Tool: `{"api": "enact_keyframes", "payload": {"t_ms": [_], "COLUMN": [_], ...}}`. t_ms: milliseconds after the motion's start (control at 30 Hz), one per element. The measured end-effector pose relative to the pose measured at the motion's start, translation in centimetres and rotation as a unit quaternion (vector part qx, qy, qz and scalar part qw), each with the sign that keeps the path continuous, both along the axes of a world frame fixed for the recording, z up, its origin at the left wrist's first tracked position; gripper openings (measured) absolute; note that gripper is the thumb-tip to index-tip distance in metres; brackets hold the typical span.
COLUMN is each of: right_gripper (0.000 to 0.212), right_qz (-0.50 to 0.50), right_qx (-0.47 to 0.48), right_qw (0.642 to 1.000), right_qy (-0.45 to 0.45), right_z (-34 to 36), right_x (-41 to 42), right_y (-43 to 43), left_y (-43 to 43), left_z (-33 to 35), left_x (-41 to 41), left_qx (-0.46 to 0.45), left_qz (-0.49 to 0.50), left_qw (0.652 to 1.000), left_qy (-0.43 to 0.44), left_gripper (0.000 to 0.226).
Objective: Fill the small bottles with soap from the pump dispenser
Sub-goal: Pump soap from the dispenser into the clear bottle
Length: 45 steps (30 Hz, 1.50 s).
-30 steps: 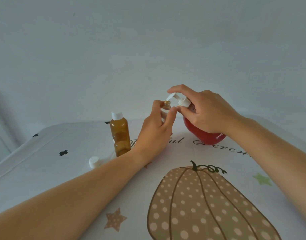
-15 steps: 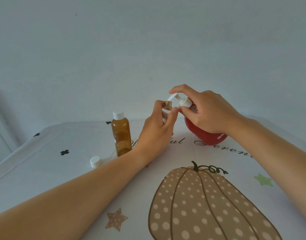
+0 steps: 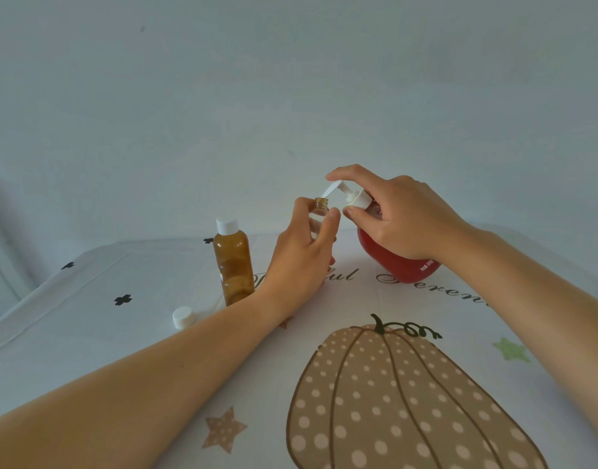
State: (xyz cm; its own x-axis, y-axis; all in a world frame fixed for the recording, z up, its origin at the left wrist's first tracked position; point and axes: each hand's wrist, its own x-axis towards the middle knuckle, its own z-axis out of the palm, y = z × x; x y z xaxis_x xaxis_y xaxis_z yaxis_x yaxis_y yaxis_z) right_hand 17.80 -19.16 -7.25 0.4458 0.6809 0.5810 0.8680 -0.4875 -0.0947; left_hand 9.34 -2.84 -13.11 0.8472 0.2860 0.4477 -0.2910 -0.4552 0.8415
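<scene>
You are gripping the small clear uncapped bottle (image 3: 321, 207) in your left hand (image 3: 301, 255), its mouth just under the white spout (image 3: 333, 188) to catch soap, your right hand (image 3: 404, 220) pinching the head of the round red pump dispenser (image 3: 392, 265).

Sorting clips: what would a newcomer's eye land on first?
At centre, the left hand holds a small uncapped translucent bottle under the white nozzle of a round red pump dispenser gripped by the right hand. Leftward stand a capped amber bottle and loose white cap.

Capped bottle (image 3: 232, 262), cap (image 3: 182, 317) — perhaps crowding left.
</scene>
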Motion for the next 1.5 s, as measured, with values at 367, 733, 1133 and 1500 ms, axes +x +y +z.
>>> {"api": "enact_keyframes", "payload": {"t_ms": [367, 733, 1133, 1500], "right_gripper": [0.043, 0.041, 0.041, 0.028], "right_qz": [-0.005, -0.009, -0.003, 0.01], "right_qx": [0.003, 0.017, -0.015, -0.003], "right_qw": [1.0, 1.0, 1.0, 1.0], "right_qy": [-0.001, 0.015, -0.01, -0.002], "right_z": [-0.05, -0.09, 0.04, 0.0], "right_x": [0.04, 0.29, -0.25, 0.08], "right_y": [0.05, -0.07, 0.27, -0.05], "left_y": [0.19, 0.03, 0.11, 0.17], "left_z": [0.4, 0.11, 0.2, -0.05], "left_x": [-0.12, -0.21, -0.52, -0.31], "left_qx": [-0.051, 0.019, 0.063, 0.088], "left_qz": [0.009, 0.012, 0.046, 0.028], "left_qw": [0.999, 1.0, 0.997, 0.996], "left_qy": [0.006, 0.001, -0.018, -0.009], "left_gripper": [0.026, 0.014, 0.016, 0.019]}}
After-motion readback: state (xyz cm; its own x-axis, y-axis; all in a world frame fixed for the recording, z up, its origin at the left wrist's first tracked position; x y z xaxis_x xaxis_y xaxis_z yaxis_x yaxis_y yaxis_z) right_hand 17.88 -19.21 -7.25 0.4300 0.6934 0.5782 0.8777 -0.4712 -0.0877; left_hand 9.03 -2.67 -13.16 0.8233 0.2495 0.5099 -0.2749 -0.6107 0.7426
